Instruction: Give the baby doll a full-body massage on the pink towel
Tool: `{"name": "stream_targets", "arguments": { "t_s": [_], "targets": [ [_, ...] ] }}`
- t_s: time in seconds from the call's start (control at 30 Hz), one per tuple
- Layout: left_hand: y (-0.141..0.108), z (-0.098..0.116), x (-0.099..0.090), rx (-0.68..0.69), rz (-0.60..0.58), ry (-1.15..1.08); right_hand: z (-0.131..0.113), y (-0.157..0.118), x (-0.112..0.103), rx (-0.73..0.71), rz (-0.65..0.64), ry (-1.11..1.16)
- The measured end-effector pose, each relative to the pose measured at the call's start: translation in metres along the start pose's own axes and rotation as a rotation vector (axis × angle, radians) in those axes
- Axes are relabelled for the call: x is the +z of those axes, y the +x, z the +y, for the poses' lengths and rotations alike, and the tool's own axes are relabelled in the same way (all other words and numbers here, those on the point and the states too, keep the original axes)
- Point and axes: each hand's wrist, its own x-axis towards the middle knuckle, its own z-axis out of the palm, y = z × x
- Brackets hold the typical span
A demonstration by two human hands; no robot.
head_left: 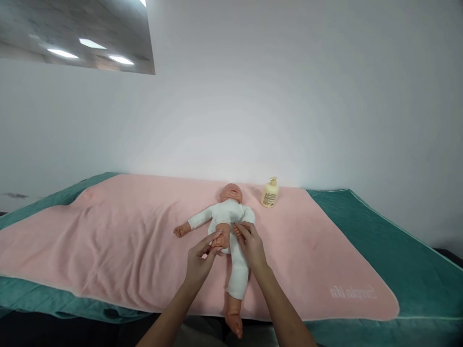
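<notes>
A baby doll (227, 212) in white clothing lies on its back, its head pointing away from me. One of its legs is bent up toward its belly, and my left hand (201, 258) has its fingers closed around that bare foot (220, 239). My right hand (250, 243) pinches the doll's small hand (237, 230) beside its waist. The doll's other leg (238, 279) stretches toward me, its bare foot near the front edge. Its other arm (198, 219) lies spread out to the left, touched by neither hand.
A pink blanket (307, 270) lies wrinkled on the left over a green quilted cover (415, 270). Right of the doll's head stands a cream pump bottle (270, 193). Behind the bed rises a white wall (253, 96), with a reflective panel (90, 29) at upper left.
</notes>
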Motion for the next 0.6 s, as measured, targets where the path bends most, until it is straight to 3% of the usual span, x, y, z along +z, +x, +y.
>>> {"name": "stream_targets", "arguments": {
  "t_s": [0.17, 0.47, 0.6],
  "targets": [
    [-0.02, 0.002, -0.015, 0.014, -0.043, 0.038, 0.007, 0.005, -0.02, 0.138, 0.121, 0.064],
    [-0.084, -0.006, -0.04, 0.077, -0.104, 0.106, 0.052, 0.001, -0.07, 0.689, 0.363, 0.131],
    [-0.102, -0.012, -0.043, 0.16, -0.162, 0.127, 0.065, -0.011, -0.083, 0.783, 0.406, 0.201]
  ]
}}
